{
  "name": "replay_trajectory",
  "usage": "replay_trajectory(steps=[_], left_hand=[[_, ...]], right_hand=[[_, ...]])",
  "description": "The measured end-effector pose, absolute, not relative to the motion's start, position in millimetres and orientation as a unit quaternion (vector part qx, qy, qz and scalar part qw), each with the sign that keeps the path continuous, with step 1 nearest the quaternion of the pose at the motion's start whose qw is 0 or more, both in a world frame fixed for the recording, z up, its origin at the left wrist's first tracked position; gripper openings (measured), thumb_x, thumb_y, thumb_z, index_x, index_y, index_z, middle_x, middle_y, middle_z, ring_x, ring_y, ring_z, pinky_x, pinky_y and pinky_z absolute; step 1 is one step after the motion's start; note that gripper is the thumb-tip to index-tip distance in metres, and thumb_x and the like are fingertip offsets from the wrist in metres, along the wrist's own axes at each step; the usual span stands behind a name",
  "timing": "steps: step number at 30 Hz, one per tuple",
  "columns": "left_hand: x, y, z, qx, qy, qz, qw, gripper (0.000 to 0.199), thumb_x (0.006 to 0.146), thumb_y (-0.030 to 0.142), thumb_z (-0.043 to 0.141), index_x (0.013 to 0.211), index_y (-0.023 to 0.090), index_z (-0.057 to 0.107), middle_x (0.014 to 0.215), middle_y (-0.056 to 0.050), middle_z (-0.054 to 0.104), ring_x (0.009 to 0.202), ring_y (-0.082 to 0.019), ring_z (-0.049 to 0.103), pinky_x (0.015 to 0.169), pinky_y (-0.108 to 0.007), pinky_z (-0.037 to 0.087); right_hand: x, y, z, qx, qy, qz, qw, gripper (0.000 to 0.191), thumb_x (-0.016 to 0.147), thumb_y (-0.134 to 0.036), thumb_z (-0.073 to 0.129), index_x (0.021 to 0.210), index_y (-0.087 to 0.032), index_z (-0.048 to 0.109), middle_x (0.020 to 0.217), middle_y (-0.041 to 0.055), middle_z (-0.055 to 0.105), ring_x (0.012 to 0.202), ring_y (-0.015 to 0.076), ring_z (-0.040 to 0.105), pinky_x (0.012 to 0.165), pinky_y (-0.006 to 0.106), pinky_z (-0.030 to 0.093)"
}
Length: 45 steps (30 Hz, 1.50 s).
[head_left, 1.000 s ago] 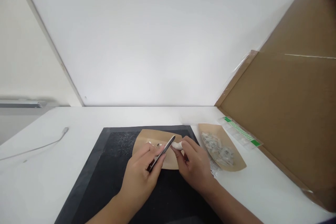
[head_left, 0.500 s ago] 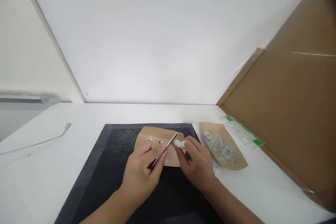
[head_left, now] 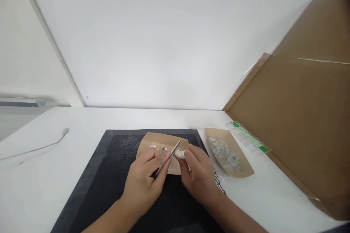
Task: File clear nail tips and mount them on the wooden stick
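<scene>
Over the black mat [head_left: 104, 189], my left hand [head_left: 146, 176] is closed on a thin, flat dark strip [head_left: 175, 148], which points up and to the right. My right hand [head_left: 198, 171] is closed beside it, and a white covering [head_left: 179, 153] wraps one fingertip close to the strip. Whatever this hand pinches, if anything, is too small to make out. Beneath both hands lies a brown paper sheet [head_left: 155, 139] with small white and dark pieces [head_left: 164, 150] on it, partly hidden by my fingers.
Right of the mat, another brown paper [head_left: 247, 171] bears a pile of clear bags [head_left: 225, 154]. A clear strip with green labels [head_left: 250, 136] lies by the cardboard [head_left: 308, 116]. A cable [head_left: 41, 148] lies at the left.
The whole view has shifted slightly, so things appear a little further left. Both hands keep their grips, and more of a black-lined sheet shows beside my right wrist.
</scene>
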<state>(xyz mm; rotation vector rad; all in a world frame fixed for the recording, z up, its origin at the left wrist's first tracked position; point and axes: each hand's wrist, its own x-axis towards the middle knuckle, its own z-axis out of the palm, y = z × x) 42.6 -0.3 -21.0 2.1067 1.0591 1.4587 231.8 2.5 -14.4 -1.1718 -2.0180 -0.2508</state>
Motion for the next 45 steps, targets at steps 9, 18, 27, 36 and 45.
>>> replay_trajectory(steps=[9,18,27,36,45], left_hand=[[45.1,0.0,-22.0,0.737,0.373,0.533,0.184,0.023,0.1,0.015,0.06,0.112,0.017,0.079,0.072,-0.001,0.056,0.063,-0.012,0.055,0.061,-0.023,0.045],[44.2,-0.3,-18.1,0.736,0.381,0.529,0.182,0.021,0.1,0.015,0.059,0.094,0.014,0.078,0.073,-0.001,0.054,0.064,-0.011,0.054,0.061,-0.023,0.044],[44.7,0.0,-17.1,0.728,0.393,0.531,0.183,0.027,0.101,0.015,0.057,0.079,0.013,0.072,0.069,0.001,0.048,0.061,-0.01,0.049,0.059,-0.023,0.04],[45.2,2.2,-19.5,0.723,0.414,0.519,0.192,0.025,0.102,0.019,0.056,0.087,0.015,0.076,0.07,0.0,0.052,0.063,-0.012,0.051,0.06,-0.025,0.041],[43.0,1.7,-19.2,0.733,0.4,0.521,0.176,0.023,0.101,0.016,0.058,0.107,0.018,0.08,0.072,-0.001,0.053,0.064,-0.013,0.053,0.062,-0.025,0.043]], right_hand=[[226.8,6.6,-17.9,-0.472,-0.772,-0.126,0.407,0.025,0.098,-0.015,0.055,0.077,-0.023,0.046,0.074,0.0025,0.054,0.069,0.0192,0.047,0.065,0.033,0.033],[221.6,9.5,-15.0,-0.469,-0.774,-0.143,0.401,0.024,0.097,-0.013,0.055,0.078,-0.023,0.044,0.073,0.0025,0.054,0.068,0.0197,0.047,0.066,0.035,0.033],[217.5,11.6,-16.8,-0.456,-0.792,-0.13,0.385,0.028,0.095,-0.011,0.053,0.075,-0.024,0.038,0.068,0.0002,0.049,0.064,0.0186,0.045,0.068,0.035,0.033],[214.5,15.4,-15.0,-0.46,-0.794,-0.119,0.38,0.025,0.095,-0.011,0.052,0.075,-0.023,0.041,0.069,-0.0003,0.053,0.064,0.0169,0.048,0.07,0.034,0.033],[218.8,14.4,-14.0,-0.466,-0.787,-0.107,0.389,0.025,0.096,-0.013,0.054,0.075,-0.022,0.043,0.07,-0.0004,0.055,0.065,0.0165,0.049,0.071,0.034,0.034]])
